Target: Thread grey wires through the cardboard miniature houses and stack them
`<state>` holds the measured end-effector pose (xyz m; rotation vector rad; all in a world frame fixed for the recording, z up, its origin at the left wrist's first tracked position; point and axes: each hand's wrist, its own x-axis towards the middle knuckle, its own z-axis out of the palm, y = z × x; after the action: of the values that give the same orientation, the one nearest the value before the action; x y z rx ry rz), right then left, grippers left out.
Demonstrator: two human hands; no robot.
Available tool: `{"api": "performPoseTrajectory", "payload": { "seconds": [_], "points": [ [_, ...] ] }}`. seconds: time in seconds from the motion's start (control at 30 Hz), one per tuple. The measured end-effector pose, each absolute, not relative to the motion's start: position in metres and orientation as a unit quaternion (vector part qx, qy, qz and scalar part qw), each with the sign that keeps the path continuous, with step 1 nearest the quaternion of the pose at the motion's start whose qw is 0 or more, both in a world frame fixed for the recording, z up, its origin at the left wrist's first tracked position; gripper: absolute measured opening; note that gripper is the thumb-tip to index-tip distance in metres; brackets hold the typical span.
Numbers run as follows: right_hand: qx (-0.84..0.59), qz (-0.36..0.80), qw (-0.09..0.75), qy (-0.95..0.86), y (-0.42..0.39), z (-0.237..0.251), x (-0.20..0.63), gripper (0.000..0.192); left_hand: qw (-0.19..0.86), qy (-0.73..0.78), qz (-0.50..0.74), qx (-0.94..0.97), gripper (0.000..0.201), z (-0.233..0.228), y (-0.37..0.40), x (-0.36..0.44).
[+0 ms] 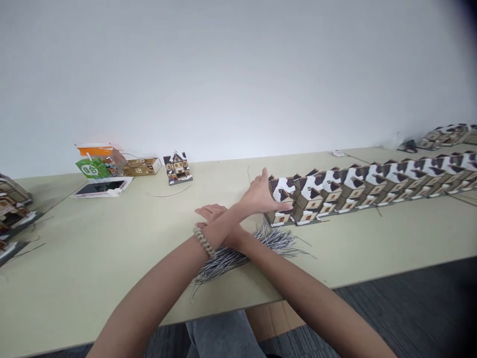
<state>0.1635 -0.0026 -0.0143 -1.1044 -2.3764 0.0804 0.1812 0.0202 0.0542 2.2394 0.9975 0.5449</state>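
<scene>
My forearms cross, the left one over the right. My left hand (260, 197) reaches to the left end of a long row of small snow-roofed model houses. Its thumb lies across the front of the nearest model house (281, 191), and its fingers are spread wide at the house's left side. Partly hidden under my left forearm, my right hand (212, 213) points left, with fingers apart and nothing seen in it. A bundle of thin grey wires (227, 261) lies on the table beneath my wrists.
One house front (179, 168) stands near the wall. Left of it are a cardboard house piece (139, 167), a green packet (92, 168) and a phone (100, 187). More model houses (15, 209) stand at the far left. Loose wires lie about the table (112, 258).
</scene>
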Motion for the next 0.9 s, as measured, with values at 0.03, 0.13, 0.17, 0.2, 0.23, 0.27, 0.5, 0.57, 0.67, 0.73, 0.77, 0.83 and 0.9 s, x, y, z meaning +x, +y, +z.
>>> {"api": "performPoseTrajectory", "payload": {
  "seconds": [0.03,0.13,0.17,0.2,0.23,0.27,0.5,0.57,0.67,0.73,0.77,0.83,0.9],
  "points": [
    [-0.408,0.031,0.256,-0.876,-0.002,-0.014,0.164,0.037,0.325,0.373,0.218,0.841,0.134,0.052,0.023,0.185],
    [-0.410,0.038,0.251,-0.876,-0.002,-0.011,0.164,0.036,0.362,0.361,0.277,0.814,0.124,0.049,0.030,0.183],
    [-0.411,0.042,0.248,-0.876,-0.003,-0.010,0.164,0.035,0.371,0.361,0.301,0.801,0.121,0.050,0.032,0.178],
    [-0.413,0.048,0.244,-0.876,-0.004,-0.009,0.165,0.033,0.380,0.362,0.326,0.787,0.119,0.052,0.033,0.173],
    [-0.418,0.053,0.241,-0.874,-0.005,-0.007,0.165,0.031,0.385,0.363,0.347,0.774,0.119,0.056,0.034,0.166],
    [-0.424,0.058,0.239,-0.872,-0.006,-0.006,0.165,0.030,0.387,0.363,0.367,0.764,0.118,0.062,0.035,0.158],
    [-0.430,0.130,0.233,-0.862,-0.005,0.005,0.175,0.017,0.377,0.390,0.421,0.727,0.097,0.100,0.041,0.090],
    [-0.422,0.154,0.218,-0.866,-0.005,0.006,0.178,0.015,0.391,0.385,0.418,0.724,0.091,0.101,0.043,0.077],
    [-0.415,0.183,0.194,-0.870,-0.006,0.008,0.180,0.012,0.406,0.371,0.418,0.723,0.085,0.095,0.047,0.067],
    [-0.412,0.196,0.182,-0.871,-0.008,0.010,0.180,0.013,0.416,0.360,0.421,0.721,0.079,0.090,0.048,0.065],
    [-0.409,0.202,0.176,-0.872,-0.010,0.011,0.180,0.013,0.419,0.354,0.423,0.721,0.077,0.088,0.049,0.064],
    [-0.402,0.214,0.167,-0.874,-0.011,0.013,0.180,0.013,0.423,0.344,0.426,0.722,0.072,0.086,0.049,0.063],
    [-0.392,0.231,0.155,-0.877,-0.012,0.014,0.180,0.011,0.424,0.337,0.431,0.722,0.067,0.088,0.048,0.061]
  ]
}}
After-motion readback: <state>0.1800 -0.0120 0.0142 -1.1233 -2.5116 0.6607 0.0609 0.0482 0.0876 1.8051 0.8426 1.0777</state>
